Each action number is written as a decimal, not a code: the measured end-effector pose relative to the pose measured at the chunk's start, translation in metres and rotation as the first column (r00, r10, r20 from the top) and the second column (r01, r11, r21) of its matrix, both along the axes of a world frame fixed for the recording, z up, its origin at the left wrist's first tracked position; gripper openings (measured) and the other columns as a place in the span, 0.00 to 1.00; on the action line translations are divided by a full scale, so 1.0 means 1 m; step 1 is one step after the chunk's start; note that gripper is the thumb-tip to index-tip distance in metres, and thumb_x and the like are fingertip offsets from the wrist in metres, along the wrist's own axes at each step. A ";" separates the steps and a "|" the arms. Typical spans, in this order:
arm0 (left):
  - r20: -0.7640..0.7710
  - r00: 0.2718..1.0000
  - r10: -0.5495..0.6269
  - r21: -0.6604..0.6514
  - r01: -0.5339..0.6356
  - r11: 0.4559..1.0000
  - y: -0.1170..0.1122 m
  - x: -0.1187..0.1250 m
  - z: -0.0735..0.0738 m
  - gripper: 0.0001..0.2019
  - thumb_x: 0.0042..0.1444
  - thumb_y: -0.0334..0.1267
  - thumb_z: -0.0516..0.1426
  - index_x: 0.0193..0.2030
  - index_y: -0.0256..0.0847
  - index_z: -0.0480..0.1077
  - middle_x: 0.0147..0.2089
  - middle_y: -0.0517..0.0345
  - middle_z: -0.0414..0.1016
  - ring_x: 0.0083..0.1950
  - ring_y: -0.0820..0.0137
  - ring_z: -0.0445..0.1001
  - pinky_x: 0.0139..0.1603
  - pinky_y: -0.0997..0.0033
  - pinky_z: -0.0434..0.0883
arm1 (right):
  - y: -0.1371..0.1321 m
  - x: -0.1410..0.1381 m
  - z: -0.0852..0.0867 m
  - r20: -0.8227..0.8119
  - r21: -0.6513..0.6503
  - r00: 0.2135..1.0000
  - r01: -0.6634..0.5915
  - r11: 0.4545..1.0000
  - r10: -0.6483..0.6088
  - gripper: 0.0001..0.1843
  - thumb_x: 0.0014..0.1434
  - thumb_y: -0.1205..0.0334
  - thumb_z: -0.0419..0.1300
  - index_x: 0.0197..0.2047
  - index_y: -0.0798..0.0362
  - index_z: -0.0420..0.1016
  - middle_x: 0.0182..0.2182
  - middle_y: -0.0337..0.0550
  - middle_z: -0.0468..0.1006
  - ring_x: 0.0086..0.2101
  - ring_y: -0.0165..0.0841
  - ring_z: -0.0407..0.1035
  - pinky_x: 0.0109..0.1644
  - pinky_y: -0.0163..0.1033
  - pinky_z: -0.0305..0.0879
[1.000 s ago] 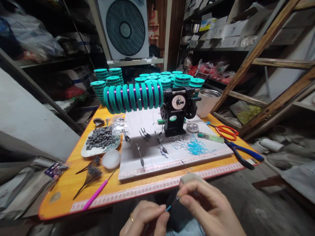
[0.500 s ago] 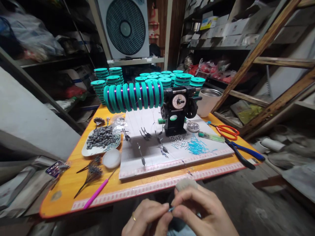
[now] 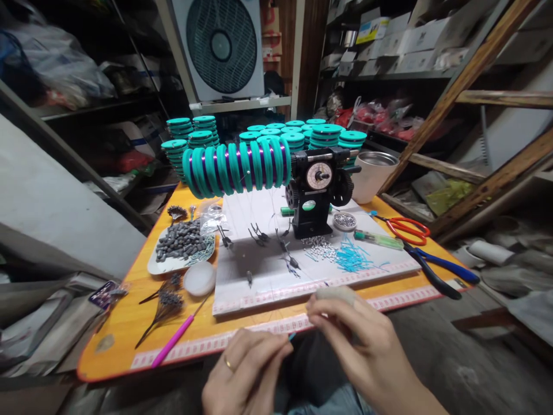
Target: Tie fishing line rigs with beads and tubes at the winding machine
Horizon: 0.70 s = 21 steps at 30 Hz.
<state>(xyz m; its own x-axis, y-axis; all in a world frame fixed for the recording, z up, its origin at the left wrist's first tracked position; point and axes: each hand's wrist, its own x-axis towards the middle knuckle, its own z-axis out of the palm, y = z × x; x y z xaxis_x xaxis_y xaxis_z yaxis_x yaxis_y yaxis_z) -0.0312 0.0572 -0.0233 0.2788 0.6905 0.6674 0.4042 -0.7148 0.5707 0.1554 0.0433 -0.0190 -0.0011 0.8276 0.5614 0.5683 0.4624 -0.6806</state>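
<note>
My left hand [image 3: 244, 372], with a ring on one finger, pinches a small blue tube [image 3: 292, 336] at the near edge of the orange table [image 3: 129, 323]. My right hand [image 3: 360, 349] is closed in a pinch just right of it, fingertips close to the tube; what it holds is too thin to make out. A grey pad [image 3: 334, 294] lies right behind the right hand. Beyond it a white board [image 3: 268, 271] carries rigged hooks and sinkers, white beads [image 3: 319, 249] and a pile of blue tubes [image 3: 352, 259].
A black winding machine [image 3: 317, 193] holds a row of teal spools [image 3: 235, 167]; more spools are stacked behind. A tray of grey sinkers [image 3: 181, 245], a white lid [image 3: 199, 278], a pink tool [image 3: 173, 341], orange scissors [image 3: 406, 229], blue pliers [image 3: 440, 271] and a cup [image 3: 371, 176] lie around.
Both hands rose toward the table edge and drew slightly apart. A sinker on the white board slid nearer.
</note>
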 end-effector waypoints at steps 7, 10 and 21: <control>-0.430 0.891 -0.143 0.053 0.183 0.982 0.056 -0.018 0.019 0.07 0.63 0.26 0.52 0.42 0.39 0.69 0.44 0.54 0.79 0.44 0.70 0.75 0.44 0.70 0.70 | 0.018 0.019 -0.013 0.321 0.133 0.914 0.217 0.967 -0.249 0.05 0.62 0.72 0.57 0.39 0.55 0.73 0.36 0.45 0.79 0.40 0.41 0.64 0.42 0.46 0.59; -0.557 0.816 -0.153 0.054 0.219 0.974 0.066 -0.019 0.025 0.07 0.64 0.27 0.51 0.40 0.40 0.69 0.36 0.56 0.76 0.35 0.68 0.72 0.35 0.68 0.67 | 0.018 0.029 -0.014 0.391 0.195 0.850 0.299 0.934 -0.354 0.04 0.62 0.69 0.58 0.38 0.55 0.75 0.34 0.45 0.79 0.39 0.43 0.65 0.40 0.46 0.58; -0.653 0.752 -0.093 0.054 0.169 0.984 0.066 -0.035 0.026 0.07 0.63 0.27 0.51 0.44 0.39 0.68 0.34 0.55 0.68 0.33 0.68 0.67 0.31 0.70 0.64 | 0.012 -0.010 -0.013 0.398 0.210 0.895 0.123 0.970 -0.200 0.20 0.63 0.69 0.57 0.59 0.56 0.70 0.31 0.47 0.74 0.39 0.44 0.62 0.46 0.47 0.59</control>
